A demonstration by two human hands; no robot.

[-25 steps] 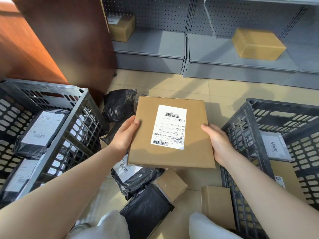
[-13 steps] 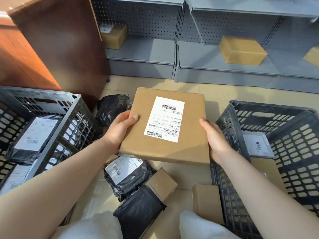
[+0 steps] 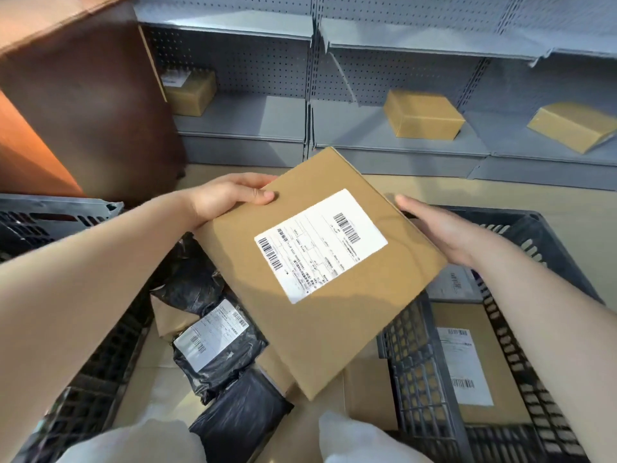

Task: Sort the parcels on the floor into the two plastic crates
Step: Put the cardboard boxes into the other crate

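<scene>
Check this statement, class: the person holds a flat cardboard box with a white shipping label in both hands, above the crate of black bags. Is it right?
One detail is wrong. In the head view the flat cardboard box, held by the left hand and right hand, hangs partly over the right crate, which holds labelled cardboard parcels, not black bags.

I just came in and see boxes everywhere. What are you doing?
A person is sorting parcels. The left hand grips a flat box by its edge, and the right hand steadies the other side, holding it tilted partly above the right crate, which already has boxes in it. Black bags lie on the floor.
</scene>
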